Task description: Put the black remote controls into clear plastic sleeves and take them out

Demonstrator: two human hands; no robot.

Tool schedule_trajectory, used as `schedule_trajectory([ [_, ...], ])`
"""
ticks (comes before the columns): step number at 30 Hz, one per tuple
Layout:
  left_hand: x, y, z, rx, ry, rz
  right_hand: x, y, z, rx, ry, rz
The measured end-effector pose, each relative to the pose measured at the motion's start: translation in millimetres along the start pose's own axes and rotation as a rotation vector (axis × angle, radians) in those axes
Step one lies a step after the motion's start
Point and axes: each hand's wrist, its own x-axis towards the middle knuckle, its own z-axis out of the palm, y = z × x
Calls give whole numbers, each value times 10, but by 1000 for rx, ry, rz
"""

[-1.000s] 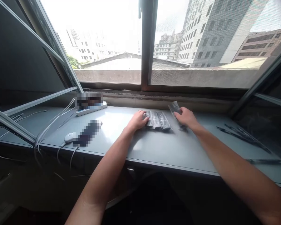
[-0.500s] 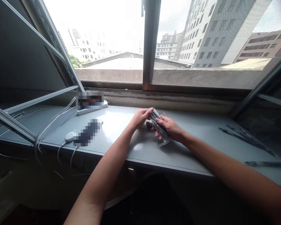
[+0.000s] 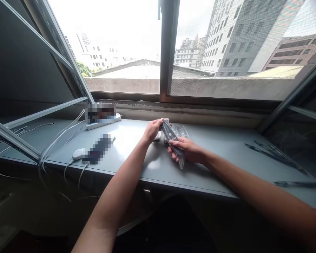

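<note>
A long dark item in a clear plastic bag (image 3: 171, 137) is held above the grey desk (image 3: 221, 165). My left hand (image 3: 152, 129) pinches its far end. My right hand (image 3: 187, 150) wraps round its near end from below. Behind them, more bagged dark items (image 3: 183, 131) lie side by side on the desk near the window sill.
A white power strip (image 3: 101, 121), a white mouse (image 3: 77, 154), a dark blurred device (image 3: 97, 150) and several white cables (image 3: 55, 140) lie on the left. Thin dark strips (image 3: 276, 155) lie at the right. An open window frame (image 3: 37, 116) juts in at the left.
My right hand carried one bagged item from the right of the row to the middle, and my left hand left the row and took hold of its far end.
</note>
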Motion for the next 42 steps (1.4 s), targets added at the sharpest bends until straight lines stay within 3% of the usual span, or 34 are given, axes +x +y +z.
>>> schedule_trajectory([
  [9, 57, -50, -45, -220, 97, -14, 29, 33, -7, 4, -3, -5],
  [18, 29, -31, -22, -99, 25, 71, 10, 19, 8, -4, 37, 29],
  [24, -12, 111, -18, -225, 56, -23, 26, 41, 6, -1, -3, -35],
  [28, -42, 141, -17, -179, -72, -161, 29, 45, 21, 20, -7, -68],
  [31, -54, 106, -15, -142, -129, -172, 14, 30, 36, 18, -8, -44],
  [39, -32, 68, -31, -108, -35, -72, 5, 8, 43, 14, -13, -47],
  [42, -60, 103, -13, -97, -90, -121, 7, 16, 48, 25, -14, -67],
])
